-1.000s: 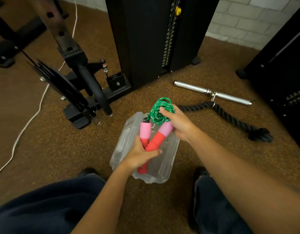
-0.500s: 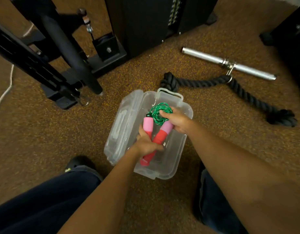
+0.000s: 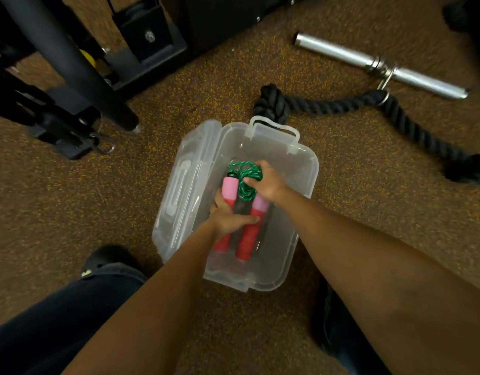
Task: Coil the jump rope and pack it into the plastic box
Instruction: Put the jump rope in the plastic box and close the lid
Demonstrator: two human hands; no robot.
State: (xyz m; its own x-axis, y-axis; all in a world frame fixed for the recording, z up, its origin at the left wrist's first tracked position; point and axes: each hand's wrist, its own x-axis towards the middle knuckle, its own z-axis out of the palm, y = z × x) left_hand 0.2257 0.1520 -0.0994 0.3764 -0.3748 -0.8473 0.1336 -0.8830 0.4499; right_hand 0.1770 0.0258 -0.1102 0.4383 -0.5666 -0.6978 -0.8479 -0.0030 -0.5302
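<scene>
- Translucent plastic box (image 3: 301, 201), rounded at the corners, sits on the speckled brown floor (image 3: 71, 212); its hinged lid (image 3: 184, 185) stands open at 9 o'clock, and a moulded carry handle (image 3: 274, 129) juts from the rim at 12 o'clock.
- Inside the box lies the jump rope (image 3: 245, 180): a braided green cord bunched into a tight coil at the 12 o'clock end, with two smooth foam handles, pink at the top and red below, side by side and pointing to 6 o'clock.
- Left hand (image 3: 228, 220) is wrapped around both handles at their middle, thumb across the front.
- Right hand (image 3: 271, 181) pinches the green coil from 3 o'clock, fingers curled into the cord.
- Thick twisted black rope (image 3: 341, 104), knotted at the end, lies just beyond the box at 12 to 2 o'clock, clipped to a polished steel bar (image 3: 355, 59).
- Matte black gym-machine frame (image 3: 71, 63) fills 10 to 11 o'clock.
</scene>
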